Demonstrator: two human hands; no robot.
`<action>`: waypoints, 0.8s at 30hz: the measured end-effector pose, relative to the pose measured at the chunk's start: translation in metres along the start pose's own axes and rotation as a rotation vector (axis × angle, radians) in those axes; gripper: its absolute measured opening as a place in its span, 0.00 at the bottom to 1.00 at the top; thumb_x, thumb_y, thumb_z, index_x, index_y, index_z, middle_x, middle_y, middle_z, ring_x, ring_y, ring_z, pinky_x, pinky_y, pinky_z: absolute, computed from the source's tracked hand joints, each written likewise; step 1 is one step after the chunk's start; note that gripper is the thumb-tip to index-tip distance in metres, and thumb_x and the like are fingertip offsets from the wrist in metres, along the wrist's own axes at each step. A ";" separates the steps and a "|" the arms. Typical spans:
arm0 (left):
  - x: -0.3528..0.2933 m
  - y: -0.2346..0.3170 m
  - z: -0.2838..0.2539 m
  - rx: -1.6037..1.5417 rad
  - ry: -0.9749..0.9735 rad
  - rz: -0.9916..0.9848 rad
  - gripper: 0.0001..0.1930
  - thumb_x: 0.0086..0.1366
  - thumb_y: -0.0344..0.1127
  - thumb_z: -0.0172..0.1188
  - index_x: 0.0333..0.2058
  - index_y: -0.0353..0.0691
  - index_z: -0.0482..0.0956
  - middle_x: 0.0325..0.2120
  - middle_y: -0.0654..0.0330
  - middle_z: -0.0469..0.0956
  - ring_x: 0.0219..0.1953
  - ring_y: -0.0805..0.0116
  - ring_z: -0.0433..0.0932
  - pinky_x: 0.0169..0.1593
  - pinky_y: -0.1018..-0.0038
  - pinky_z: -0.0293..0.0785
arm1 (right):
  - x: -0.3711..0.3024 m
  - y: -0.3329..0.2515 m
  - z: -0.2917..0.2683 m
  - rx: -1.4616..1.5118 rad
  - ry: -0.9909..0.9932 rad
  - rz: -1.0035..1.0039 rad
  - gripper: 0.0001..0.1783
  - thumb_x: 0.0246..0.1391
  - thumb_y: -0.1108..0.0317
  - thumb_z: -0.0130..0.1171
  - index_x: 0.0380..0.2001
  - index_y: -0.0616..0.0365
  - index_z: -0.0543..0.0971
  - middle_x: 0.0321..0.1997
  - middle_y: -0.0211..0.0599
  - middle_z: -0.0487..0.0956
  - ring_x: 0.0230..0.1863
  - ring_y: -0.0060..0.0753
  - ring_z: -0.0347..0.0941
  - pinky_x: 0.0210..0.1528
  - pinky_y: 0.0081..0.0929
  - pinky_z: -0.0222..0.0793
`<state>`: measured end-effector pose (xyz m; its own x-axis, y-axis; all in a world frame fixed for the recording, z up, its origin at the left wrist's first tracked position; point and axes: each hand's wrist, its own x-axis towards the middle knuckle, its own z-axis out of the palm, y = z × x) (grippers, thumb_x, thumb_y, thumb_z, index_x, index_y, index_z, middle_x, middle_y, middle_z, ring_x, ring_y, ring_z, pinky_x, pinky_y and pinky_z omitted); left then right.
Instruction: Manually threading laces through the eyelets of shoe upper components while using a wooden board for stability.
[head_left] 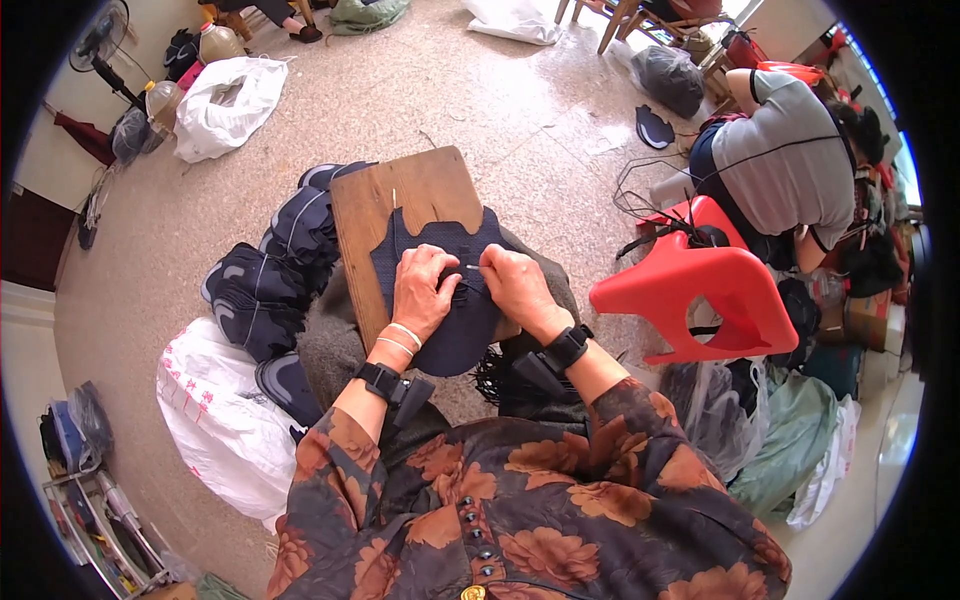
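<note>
A dark navy shoe upper (440,250) lies flat on a brown wooden board (400,195) across my lap. My left hand (425,290) presses down on the upper, fingers curled on the fabric. A thin needle is pinched in my right hand (515,285), its tip pointing left toward my left fingers. The two hands almost touch over the middle of the upper. Another needle stands stuck in the board near its far edge. Both wrists carry black bands.
A pile of dark shoe uppers (275,275) lies left of the board, with a white sack (225,420) below it. A red plastic chair (710,285) stands to my right. Beyond it another person (790,165) sits bent over. Another white sack (225,105) lies far left.
</note>
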<state>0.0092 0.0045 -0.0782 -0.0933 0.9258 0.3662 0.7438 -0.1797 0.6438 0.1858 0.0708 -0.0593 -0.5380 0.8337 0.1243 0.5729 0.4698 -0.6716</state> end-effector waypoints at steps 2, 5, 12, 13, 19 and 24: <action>0.001 0.001 0.001 0.010 0.032 -0.022 0.09 0.54 0.30 0.69 0.35 0.40 0.82 0.39 0.58 0.77 0.46 0.55 0.73 0.53 0.64 0.69 | 0.001 -0.001 0.001 -0.059 0.015 -0.057 0.03 0.59 0.71 0.57 0.33 0.59 0.77 0.34 0.48 0.78 0.39 0.55 0.78 0.42 0.47 0.74; 0.000 -0.003 0.000 0.010 -0.005 -0.022 0.11 0.53 0.30 0.70 0.37 0.40 0.82 0.40 0.57 0.76 0.47 0.55 0.73 0.55 0.63 0.68 | 0.002 0.000 0.003 -0.166 0.003 -0.049 0.03 0.59 0.71 0.56 0.33 0.59 0.77 0.35 0.49 0.77 0.40 0.56 0.77 0.43 0.48 0.74; -0.002 -0.004 0.001 -0.056 -0.008 0.000 0.13 0.54 0.29 0.69 0.39 0.39 0.82 0.42 0.57 0.76 0.48 0.54 0.72 0.55 0.63 0.68 | 0.016 0.007 0.008 -0.073 -0.108 -0.117 0.03 0.56 0.72 0.59 0.32 0.59 0.77 0.34 0.48 0.76 0.40 0.56 0.76 0.43 0.48 0.73; -0.002 -0.005 0.001 -0.047 -0.001 0.006 0.13 0.54 0.29 0.69 0.39 0.39 0.81 0.42 0.57 0.76 0.48 0.54 0.72 0.55 0.63 0.68 | 0.019 0.006 0.010 -0.022 -0.107 -0.159 0.02 0.55 0.73 0.59 0.33 0.59 0.77 0.35 0.48 0.76 0.40 0.55 0.76 0.43 0.47 0.73; -0.003 -0.002 -0.002 -0.042 -0.007 0.000 0.13 0.54 0.29 0.68 0.40 0.38 0.81 0.43 0.55 0.75 0.49 0.53 0.72 0.56 0.63 0.69 | 0.007 0.009 0.010 0.037 -0.027 -0.158 0.04 0.55 0.76 0.57 0.35 0.60 0.76 0.36 0.48 0.77 0.42 0.56 0.76 0.44 0.45 0.73; 0.000 -0.014 0.006 -0.060 0.084 -0.013 0.12 0.54 0.26 0.67 0.39 0.37 0.81 0.44 0.53 0.75 0.51 0.52 0.74 0.57 0.63 0.70 | 0.013 0.003 0.024 0.053 0.056 -0.125 0.07 0.54 0.79 0.55 0.38 0.61 0.75 0.37 0.49 0.78 0.44 0.56 0.77 0.46 0.45 0.74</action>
<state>0.0027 0.0089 -0.0910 -0.1599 0.8974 0.4113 0.7011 -0.1901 0.6873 0.1660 0.0762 -0.0773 -0.5668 0.7852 0.2494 0.4690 0.5564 -0.6859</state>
